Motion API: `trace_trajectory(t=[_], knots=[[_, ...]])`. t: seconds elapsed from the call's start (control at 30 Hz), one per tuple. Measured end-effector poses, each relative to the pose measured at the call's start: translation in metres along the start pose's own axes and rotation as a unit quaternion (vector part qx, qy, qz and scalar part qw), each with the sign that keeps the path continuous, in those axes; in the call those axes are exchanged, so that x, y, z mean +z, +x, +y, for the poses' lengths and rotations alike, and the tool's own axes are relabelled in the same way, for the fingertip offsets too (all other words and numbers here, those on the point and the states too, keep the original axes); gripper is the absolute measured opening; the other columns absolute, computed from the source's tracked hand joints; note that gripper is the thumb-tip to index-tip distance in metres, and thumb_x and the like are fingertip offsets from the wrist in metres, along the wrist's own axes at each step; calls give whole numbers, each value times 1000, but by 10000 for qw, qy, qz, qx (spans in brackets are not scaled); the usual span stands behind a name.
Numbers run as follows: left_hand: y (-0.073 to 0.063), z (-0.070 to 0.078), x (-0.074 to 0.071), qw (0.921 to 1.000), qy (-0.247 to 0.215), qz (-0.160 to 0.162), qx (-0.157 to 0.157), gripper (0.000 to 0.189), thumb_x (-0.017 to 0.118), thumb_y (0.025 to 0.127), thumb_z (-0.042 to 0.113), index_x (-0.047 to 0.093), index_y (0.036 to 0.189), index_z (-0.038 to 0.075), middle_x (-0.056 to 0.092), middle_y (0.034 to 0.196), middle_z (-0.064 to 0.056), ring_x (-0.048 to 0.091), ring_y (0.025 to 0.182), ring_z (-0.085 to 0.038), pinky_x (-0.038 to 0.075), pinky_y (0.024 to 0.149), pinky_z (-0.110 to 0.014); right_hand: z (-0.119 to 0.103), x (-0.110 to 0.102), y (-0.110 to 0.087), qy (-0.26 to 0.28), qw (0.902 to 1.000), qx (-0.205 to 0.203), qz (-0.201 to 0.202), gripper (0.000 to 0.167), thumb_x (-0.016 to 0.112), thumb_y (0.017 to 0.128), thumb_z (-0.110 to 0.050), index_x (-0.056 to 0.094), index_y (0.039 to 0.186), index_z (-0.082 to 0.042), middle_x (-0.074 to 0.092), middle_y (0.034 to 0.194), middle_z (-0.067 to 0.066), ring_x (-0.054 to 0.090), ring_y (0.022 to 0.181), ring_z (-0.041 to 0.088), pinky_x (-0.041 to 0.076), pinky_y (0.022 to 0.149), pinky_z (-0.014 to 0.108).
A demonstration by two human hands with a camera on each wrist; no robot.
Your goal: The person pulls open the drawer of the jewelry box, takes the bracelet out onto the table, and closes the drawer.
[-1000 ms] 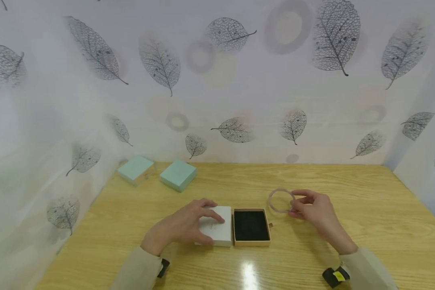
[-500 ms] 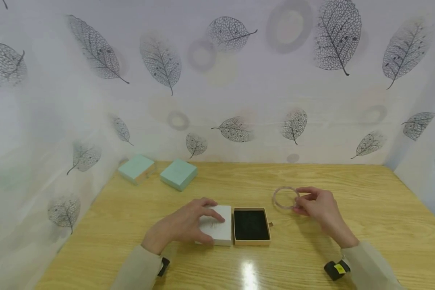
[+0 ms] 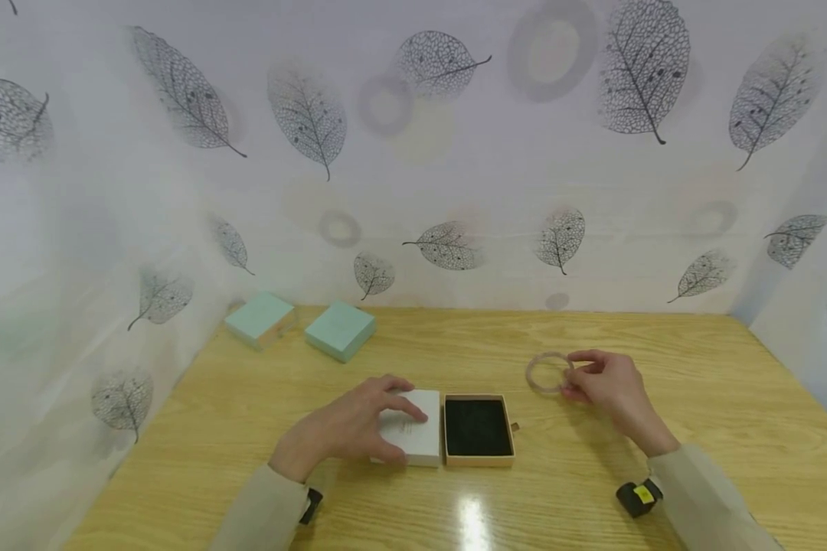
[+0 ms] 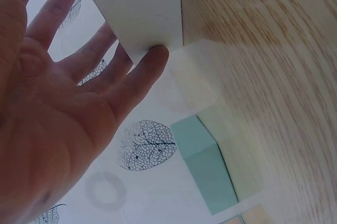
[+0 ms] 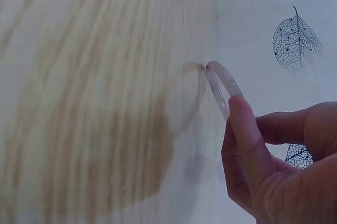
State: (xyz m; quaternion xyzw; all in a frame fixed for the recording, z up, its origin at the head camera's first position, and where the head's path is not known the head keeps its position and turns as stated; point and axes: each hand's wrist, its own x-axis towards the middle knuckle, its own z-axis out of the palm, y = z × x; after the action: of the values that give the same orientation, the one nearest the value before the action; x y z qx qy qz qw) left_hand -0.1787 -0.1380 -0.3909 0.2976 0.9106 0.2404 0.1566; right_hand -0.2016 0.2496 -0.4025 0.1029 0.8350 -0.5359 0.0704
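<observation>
My left hand [image 3: 348, 425] spans a white box [image 3: 424, 438] on the table, thumb at its near side and the other fingers over its top and far side. In the left wrist view, one fingertip presses the edge of that box. Off to the right, my right hand [image 3: 612, 389] pinches a pale, translucent bangle [image 5: 228, 81] by its right side between thumb and fingers. The bangle tilts up over the wood in the head view. Between the hands lies an open shallow box [image 3: 478, 461] with a black lining and a small tab on its right side.
Two mint-green boxes [image 3: 340, 330] lie at the back left of the wooden table [image 3: 696, 398]; the farther left one [image 3: 258, 317] shows a peach-coloured side. A pale wall covering [image 3: 455, 176] with leaf prints stands behind and at both sides.
My right hand has moved the bangle to the right and slightly farther back, away from the open box. The left hand and the white box have stayed in place.
</observation>
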Motion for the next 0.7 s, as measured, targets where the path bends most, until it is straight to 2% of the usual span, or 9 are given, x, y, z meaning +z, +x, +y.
trace_trajectory(t=[0.5, 0.7], knots=[[0, 0, -2, 10000, -62, -50, -15, 47, 88, 79, 37, 74, 123, 31, 47, 156, -5, 41, 145, -33, 38, 119, -56, -1, -5, 16, -176, 9997, 2, 161, 49, 63, 98, -6, 49, 141, 14, 71, 97, 16, 73, 69, 6, 63, 66, 25], [0, -1, -2, 10000, -76, -31, -14, 47, 88, 79, 36, 74, 123, 31, 47, 155, -4, 42, 145, -33, 38, 119, -56, 0, -10, 25, -493, 9986, -64, 181, 49, 63, 98, -10, 51, 140, 13, 74, 94, 15, 74, 68, 7, 61, 63, 23]])
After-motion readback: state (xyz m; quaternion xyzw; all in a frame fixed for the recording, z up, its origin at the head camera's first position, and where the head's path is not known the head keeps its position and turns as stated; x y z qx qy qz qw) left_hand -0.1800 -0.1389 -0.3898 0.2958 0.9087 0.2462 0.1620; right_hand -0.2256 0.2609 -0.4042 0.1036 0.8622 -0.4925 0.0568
